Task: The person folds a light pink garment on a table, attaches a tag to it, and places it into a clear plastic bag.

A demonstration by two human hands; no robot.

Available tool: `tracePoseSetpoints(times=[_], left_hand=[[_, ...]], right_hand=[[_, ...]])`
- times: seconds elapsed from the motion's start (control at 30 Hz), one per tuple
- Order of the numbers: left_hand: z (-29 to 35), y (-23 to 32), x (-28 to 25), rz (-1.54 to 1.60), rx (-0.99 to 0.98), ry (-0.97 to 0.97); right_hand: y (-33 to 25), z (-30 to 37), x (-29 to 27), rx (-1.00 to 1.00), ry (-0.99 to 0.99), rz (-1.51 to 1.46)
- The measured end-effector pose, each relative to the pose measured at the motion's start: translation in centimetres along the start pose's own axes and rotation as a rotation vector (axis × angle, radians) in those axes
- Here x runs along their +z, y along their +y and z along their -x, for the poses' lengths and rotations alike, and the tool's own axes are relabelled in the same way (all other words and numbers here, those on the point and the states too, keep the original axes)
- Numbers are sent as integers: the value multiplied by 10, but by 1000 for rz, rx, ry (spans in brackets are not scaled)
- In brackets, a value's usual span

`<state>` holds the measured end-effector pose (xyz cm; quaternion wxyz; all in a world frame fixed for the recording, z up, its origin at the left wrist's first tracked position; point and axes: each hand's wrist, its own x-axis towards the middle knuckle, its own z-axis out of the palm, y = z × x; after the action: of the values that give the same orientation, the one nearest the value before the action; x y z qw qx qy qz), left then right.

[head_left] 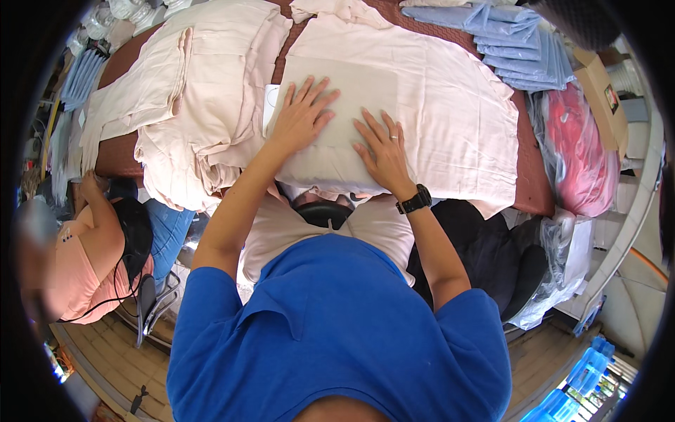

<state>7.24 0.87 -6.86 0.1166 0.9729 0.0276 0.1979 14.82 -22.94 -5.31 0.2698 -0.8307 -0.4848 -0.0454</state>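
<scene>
A pale pink garment (457, 119) lies spread out in front of me, its sleeve end reaching toward the far edge. On it is a flat grey-beige rectangle (351, 77); I cannot tell whether it is a board or cloth. My left hand (302, 116) rests flat on the rectangle's left part, fingers spread. Lower and to the right, my right hand (384, 151) lies palm down with its fingers apart, a ring and a black watch on that arm. Neither hand grips anything. A white card (270, 105) shows partly at the rectangle's left edge.
A brown padded table (534, 162) carries everything. Piled pale pink garments (218, 77) stand on the left. Folded blue garments in clear bags (527, 53) and red bagged ones (576, 148) are at the right, beside a cardboard box (601, 102). A co-worker (98, 260) sits at the left.
</scene>
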Motion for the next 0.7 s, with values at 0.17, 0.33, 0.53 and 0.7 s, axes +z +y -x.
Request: tracePoseSetpoints(times=[0.17, 0.33, 0.53, 0.7], left_hand=[[0, -1, 2, -11, 0, -4], [1, -2, 2, -15, 3, -8], [3, 0, 0, -17, -26, -6], [-1, -2, 5, -8, 4, -11]], right_hand=[[12, -4, -22, 52, 210, -188], [-30, 43, -58, 391, -95, -606], [-33, 119, 37, 1123, -440, -1194], [2, 117, 103, 1192, 45, -1507]])
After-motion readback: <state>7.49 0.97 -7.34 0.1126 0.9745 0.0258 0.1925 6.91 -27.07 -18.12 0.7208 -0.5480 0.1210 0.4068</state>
